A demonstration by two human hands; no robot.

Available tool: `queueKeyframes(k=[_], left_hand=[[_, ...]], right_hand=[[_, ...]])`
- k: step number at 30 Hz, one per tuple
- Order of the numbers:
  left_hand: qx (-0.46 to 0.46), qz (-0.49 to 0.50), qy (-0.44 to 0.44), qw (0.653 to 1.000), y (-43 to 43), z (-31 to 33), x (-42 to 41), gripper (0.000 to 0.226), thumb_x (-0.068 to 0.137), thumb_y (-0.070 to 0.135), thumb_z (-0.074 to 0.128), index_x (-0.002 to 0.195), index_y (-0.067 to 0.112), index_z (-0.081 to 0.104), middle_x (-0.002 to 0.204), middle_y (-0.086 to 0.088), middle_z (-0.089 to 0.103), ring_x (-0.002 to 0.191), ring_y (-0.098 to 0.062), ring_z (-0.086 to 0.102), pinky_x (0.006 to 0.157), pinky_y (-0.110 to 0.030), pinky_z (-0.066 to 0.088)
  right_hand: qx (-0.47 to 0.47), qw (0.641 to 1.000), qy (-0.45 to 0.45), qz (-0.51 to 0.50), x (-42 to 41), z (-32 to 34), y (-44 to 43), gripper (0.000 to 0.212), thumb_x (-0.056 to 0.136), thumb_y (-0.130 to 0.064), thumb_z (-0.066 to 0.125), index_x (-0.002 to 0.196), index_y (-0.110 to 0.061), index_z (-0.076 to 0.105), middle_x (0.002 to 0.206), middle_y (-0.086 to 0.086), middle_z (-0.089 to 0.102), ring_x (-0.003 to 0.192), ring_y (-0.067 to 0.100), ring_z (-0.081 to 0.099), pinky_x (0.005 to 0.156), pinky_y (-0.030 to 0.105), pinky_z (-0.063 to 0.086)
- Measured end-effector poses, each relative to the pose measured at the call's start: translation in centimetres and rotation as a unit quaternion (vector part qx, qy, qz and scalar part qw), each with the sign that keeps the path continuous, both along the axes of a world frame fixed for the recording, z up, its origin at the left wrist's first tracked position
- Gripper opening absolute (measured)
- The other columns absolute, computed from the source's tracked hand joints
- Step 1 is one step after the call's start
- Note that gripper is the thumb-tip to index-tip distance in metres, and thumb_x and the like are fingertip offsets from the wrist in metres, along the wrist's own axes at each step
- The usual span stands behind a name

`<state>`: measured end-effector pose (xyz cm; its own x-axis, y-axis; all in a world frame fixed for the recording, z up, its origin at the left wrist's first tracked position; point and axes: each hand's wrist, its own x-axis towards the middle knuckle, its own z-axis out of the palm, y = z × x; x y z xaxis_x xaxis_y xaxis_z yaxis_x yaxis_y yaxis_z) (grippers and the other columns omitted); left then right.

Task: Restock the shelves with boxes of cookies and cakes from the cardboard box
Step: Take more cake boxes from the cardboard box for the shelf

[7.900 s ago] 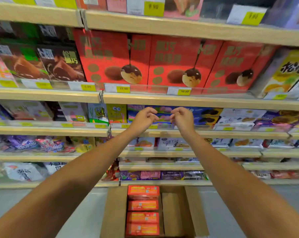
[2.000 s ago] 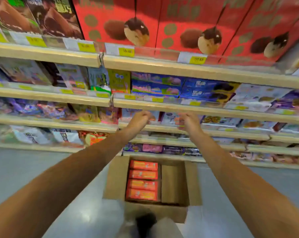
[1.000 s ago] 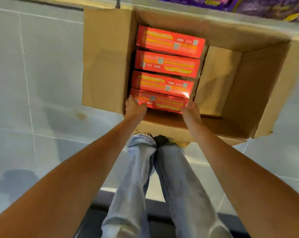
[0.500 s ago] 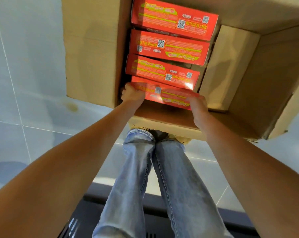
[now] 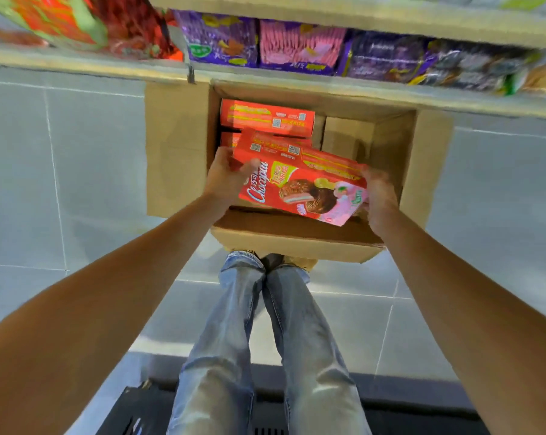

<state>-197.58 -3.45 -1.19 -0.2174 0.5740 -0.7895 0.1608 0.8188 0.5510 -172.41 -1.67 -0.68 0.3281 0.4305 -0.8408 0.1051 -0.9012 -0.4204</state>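
Observation:
A red choco-pie box (image 5: 300, 186) is held tilted above the open cardboard box (image 5: 177, 146) on the floor. My left hand (image 5: 226, 177) grips its left end, thumb on the front face. At the box's right end my right hand (image 5: 380, 196) grips it. More red boxes (image 5: 267, 117) stand on edge in the left part of the cardboard box, partly hidden by the raised one. The bottom shelf (image 5: 328, 80) runs just beyond the cardboard box.
Purple and pink snack packs (image 5: 300, 45) fill the bottom shelf, with red and green bags (image 5: 61, 20) to the left. The floor is grey tile (image 5: 61, 171). My jeans-clad legs (image 5: 259, 340) stand just behind the cardboard box. A dark mat (image 5: 406, 412) lies underfoot.
Both hands came down from the shelves into the cardboard box, took the nearest red box by its ends and lifted it out, tilting its front face up. The view tilted up to show the bottom shelf.

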Motion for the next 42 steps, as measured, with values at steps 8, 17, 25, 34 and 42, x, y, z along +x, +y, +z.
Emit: queueKeyframes(k=[8,17,25,34,42], left_hand=[[0.038,-0.089,0.097,0.990,5.5,15.3,1.8,0.059,0.079,0.055,0.061,0.117,0.011,0.054,0.116,-0.008,0.064,0.110,-0.029,0.061,0.096,-0.041,0.049],[0.170,-0.558,0.046,0.811,7.5,34.8,7.4,0.092,0.071,0.054,0.073,0.142,0.017,0.029,0.139,-0.005,0.048,0.128,-0.024,0.046,0.103,-0.037,0.040],[0.323,-0.470,0.272,0.775,8.3,46.8,8.5,0.072,0.075,0.054,0.067,0.124,0.009,0.038,0.123,-0.012,0.051,0.114,-0.031,0.053,0.084,-0.038,0.044],[0.470,-0.453,0.447,0.611,9.2,58.5,10.7,0.087,0.083,0.053,0.059,0.143,0.004,0.019,0.131,-0.013,0.040,0.118,-0.030,0.042,0.094,-0.039,0.038],[0.498,-0.426,0.104,0.748,11.0,62.6,4.9,0.057,0.097,0.025,0.041,0.147,0.015,0.016,0.127,-0.005,0.050,0.092,-0.018,0.056,0.084,-0.032,0.046]], right_hand=[[0.097,0.992,-0.075,-0.036,0.3,15.0,1.3,0.026,0.095,-0.038,0.048,0.102,-0.013,0.054,0.084,0.000,0.052,0.076,0.011,0.050,0.066,0.017,0.041],[0.267,0.933,-0.125,0.207,-3.5,34.3,4.5,0.021,0.086,-0.022,0.054,0.075,-0.004,0.057,0.063,0.006,0.055,0.057,0.020,0.047,0.055,0.031,0.035],[0.270,0.932,-0.089,0.224,-1.9,47.9,6.2,0.055,0.102,-0.044,0.028,0.078,-0.006,0.059,0.083,0.016,0.058,0.079,0.027,0.053,0.071,0.035,0.038],[0.233,0.960,0.144,0.056,-1.3,61.0,8.8,0.049,0.082,-0.060,0.060,0.086,-0.011,0.061,0.075,0.007,0.071,0.082,0.021,0.065,0.085,0.038,0.054],[0.363,0.928,0.021,0.082,-0.8,64.5,9.8,0.055,0.078,-0.033,0.075,0.114,-0.015,0.038,0.095,0.009,0.060,0.078,0.018,0.060,0.071,0.037,0.054]])
